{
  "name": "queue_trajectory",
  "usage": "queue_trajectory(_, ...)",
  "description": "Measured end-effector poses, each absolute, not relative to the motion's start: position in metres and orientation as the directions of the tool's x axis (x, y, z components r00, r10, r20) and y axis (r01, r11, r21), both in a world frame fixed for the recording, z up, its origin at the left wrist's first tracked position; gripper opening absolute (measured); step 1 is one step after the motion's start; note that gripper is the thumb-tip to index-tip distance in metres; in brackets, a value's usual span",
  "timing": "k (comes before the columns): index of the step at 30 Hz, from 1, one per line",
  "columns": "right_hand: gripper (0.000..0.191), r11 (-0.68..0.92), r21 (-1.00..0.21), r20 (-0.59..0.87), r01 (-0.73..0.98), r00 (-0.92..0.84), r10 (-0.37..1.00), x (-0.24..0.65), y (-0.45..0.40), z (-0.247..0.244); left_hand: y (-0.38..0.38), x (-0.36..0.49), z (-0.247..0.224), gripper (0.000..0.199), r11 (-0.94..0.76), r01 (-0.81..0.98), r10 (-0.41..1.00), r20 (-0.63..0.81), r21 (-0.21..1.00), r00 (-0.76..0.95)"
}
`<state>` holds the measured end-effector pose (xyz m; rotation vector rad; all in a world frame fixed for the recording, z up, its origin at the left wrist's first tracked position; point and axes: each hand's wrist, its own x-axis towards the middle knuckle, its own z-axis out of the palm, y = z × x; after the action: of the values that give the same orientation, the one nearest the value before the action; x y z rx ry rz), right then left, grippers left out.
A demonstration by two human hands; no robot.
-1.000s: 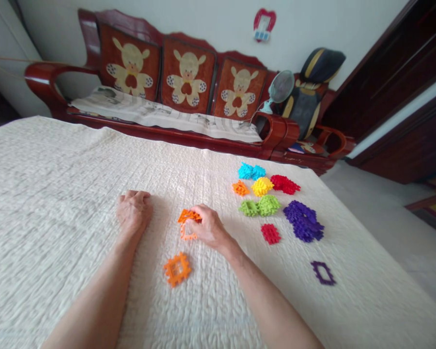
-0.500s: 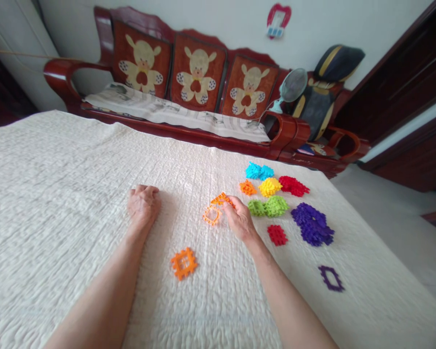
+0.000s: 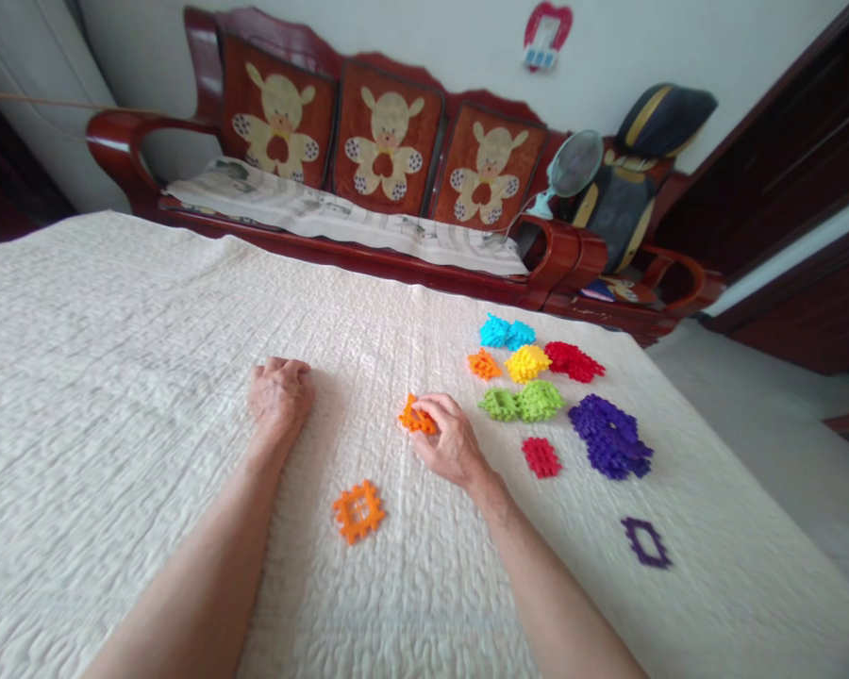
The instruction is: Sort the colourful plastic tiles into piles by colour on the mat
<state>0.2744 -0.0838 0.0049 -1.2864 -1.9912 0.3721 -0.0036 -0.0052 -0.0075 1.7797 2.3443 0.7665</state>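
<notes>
Right hand [image 3: 453, 441]: thumb and fingers pinch an orange interlocking tile [image 3: 417, 416] at its right side, ahead of the body; partly covered, so one tile or several cannot be told, nor whether it touches the white quilted cloth [image 3: 148, 377]. Left hand [image 3: 281, 394]: rests on the cloth to its left, fingers curled into a loose fist, nothing showing from it. An orange window-pattern square tile [image 3: 344, 514] lies flat, nearer the body, between the forearms.

Handling (judged, not tested): plastic, very light, stiff, perhaps a little slippery; slender bars might bend or snap if twisted. Best hold: thumb and forefinger on the outer frame, where the notched teeth should give purchase; avoid pressing on the thin inner bars.

Writing: none legible on the tiles. Heart-shaped wall hanging [image 3: 547, 36] has a pale panel with blue squares, too small to read. Bear-figure cushions [image 3: 388, 141] show no lettering. No brand made out on the fan [image 3: 576, 162].
</notes>
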Motion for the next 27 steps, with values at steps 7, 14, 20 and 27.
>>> queue_trajectory(7, 0.047, 0.373, -0.574, 0.376, 0.729, -0.17, 0.911, 0.275, -0.085, 0.008, -0.007, -0.003, -0.004, 0.04, 0.184, 0.883, 0.933, 0.207, 0.432, -0.296)
queue_trajectory(14, 0.037, 0.356, -0.477, 0.341, 0.804, -0.204, 0.918, 0.272, -0.081, 0.003, -0.007, -0.001, 0.0, 0.039, 0.209, 0.875, 0.933, 0.18, 0.436, -0.313)
queue_trajectory(20, 0.038, 0.358, -0.518, 0.384, 0.777, -0.163, 0.909, 0.269, -0.085, -0.001, -0.008, -0.002, -0.002, 0.032, 0.202, 0.855, 0.932, 0.174, 0.478, -0.317)
queue_trajectory(27, 0.043, 0.325, -0.658, 0.334, 0.679, -0.124, 0.935, 0.262, -0.12, 0.0, -0.017, -0.006, 0.005, 0.042, 0.11, 0.87, 0.953, 0.197, 0.481, -0.23)
